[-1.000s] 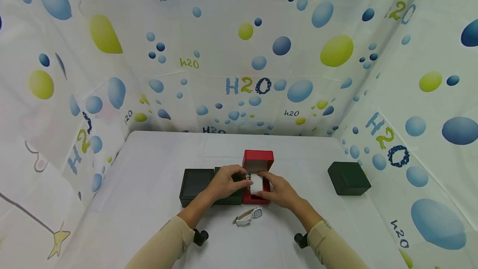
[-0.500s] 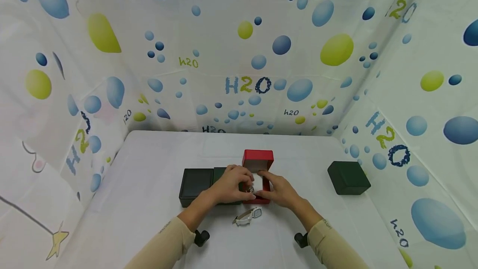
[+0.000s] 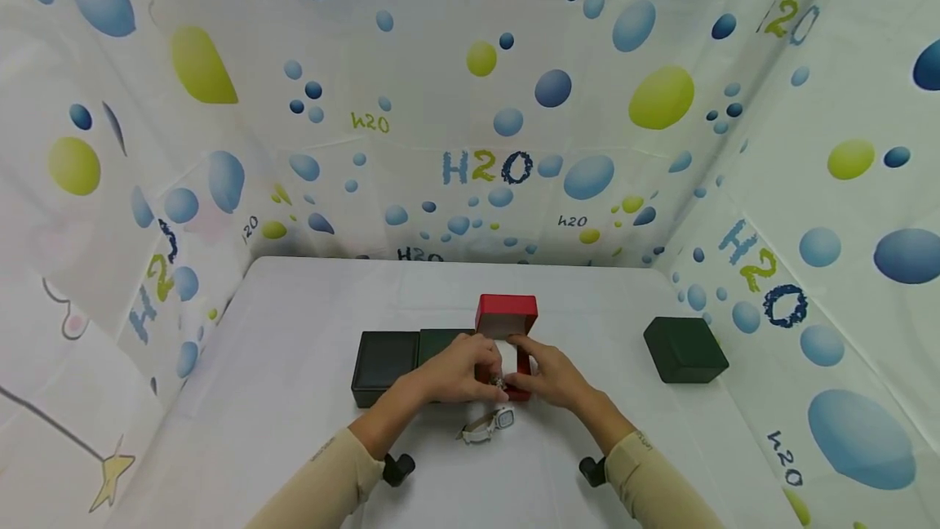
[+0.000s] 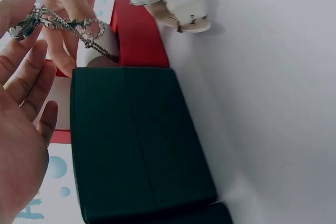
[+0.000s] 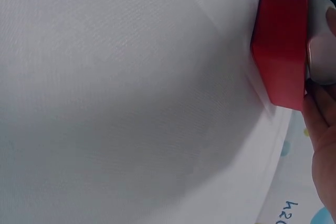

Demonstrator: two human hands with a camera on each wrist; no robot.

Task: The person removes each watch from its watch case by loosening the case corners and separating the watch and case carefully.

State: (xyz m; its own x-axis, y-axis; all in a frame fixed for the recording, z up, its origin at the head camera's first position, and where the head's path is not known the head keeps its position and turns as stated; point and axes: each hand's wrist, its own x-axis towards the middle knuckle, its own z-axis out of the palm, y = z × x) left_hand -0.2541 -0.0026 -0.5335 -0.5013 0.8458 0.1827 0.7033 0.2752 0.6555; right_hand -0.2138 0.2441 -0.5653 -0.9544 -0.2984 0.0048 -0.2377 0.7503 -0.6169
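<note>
Open box (image 4: 139, 38): between the hands, its lid (image 3: 507, 308) behind them. Cushion (image 3: 507, 359): in the open box, held by the right hand (image 3: 552, 375). Chain bracelet (image 4: 55, 20): in the left hand (image 3: 455, 370), near the cushion. Middle box (image 3: 439, 340): by the left hand, left of the open box. Outer box (image 3: 385, 359): left of the left hand, beside the middle box. Watch (image 3: 483, 429): before both hands, on the table (image 3: 330, 292). Far box (image 3: 685, 349): well right of the right hand.

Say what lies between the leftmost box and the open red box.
A green box, partly hidden by the left hand, as the head view shows.
</note>
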